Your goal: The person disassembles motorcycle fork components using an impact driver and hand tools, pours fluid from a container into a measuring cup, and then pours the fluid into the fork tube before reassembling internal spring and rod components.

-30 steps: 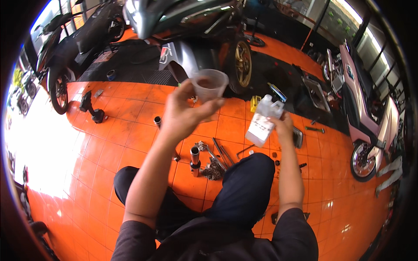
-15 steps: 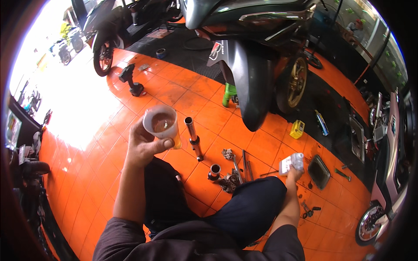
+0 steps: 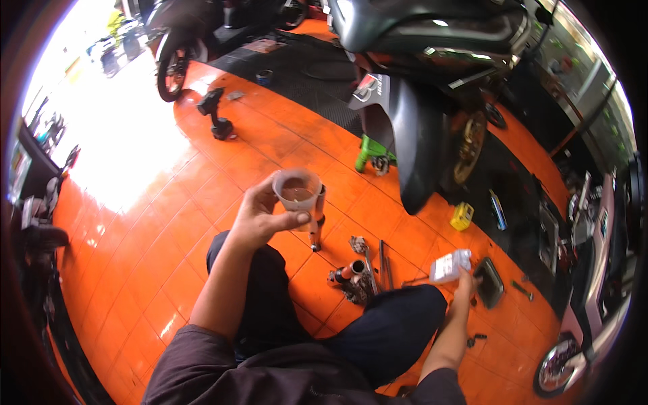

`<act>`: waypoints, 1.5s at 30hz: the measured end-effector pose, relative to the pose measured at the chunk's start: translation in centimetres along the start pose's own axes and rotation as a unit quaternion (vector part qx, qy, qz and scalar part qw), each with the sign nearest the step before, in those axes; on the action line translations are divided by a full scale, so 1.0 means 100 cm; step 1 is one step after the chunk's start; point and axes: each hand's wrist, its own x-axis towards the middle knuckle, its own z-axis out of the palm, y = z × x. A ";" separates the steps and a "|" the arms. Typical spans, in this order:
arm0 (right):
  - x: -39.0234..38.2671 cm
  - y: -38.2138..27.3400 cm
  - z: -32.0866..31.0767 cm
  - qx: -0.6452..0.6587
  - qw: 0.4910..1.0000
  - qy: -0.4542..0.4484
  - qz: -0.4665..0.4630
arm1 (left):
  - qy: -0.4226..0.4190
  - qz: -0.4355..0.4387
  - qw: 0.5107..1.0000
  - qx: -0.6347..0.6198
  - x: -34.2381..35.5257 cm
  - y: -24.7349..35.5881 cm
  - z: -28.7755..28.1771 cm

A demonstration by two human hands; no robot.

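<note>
My left hand is closed round a translucent plastic cup with some amber liquid in it. Just behind the cup, and partly hidden by it, a metal fork tube stands upright on the floor. A second, shorter-looking tube leans beside a crumpled dirty rag. Off to the right, my right hand grips the end of a clear plastic bottle with a white label, held tilted near the floor. Some of its fingers are blurred.
A scooter with its front fender stands ahead, near a green stand. Thin rods, a dark tray, a yellow box and a blue can lie rightward. A cordless drill stands far left.
My left hand has carried the cup rightward, now in front of the upright tube. The bottle in my right hand has tilted and shifted slightly lower. The whole view has turned a little.
</note>
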 end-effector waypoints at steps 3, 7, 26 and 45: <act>0.026 0.002 0.017 -0.202 0.973 0.015 -0.114 | 0.015 -0.008 0.999 -0.040 -0.003 -0.007 -0.013; 0.045 0.006 0.028 -0.303 0.948 -0.029 -0.088 | 0.031 0.018 0.999 -0.027 -0.012 -0.013 -0.018; 0.042 -0.012 0.080 -0.372 0.907 -0.035 -0.195 | 0.009 0.030 0.999 0.023 -0.003 -0.041 -0.019; -0.343 -0.248 0.103 -0.004 0.690 -0.510 -0.514 | -0.128 0.103 0.985 0.057 0.018 -0.005 0.033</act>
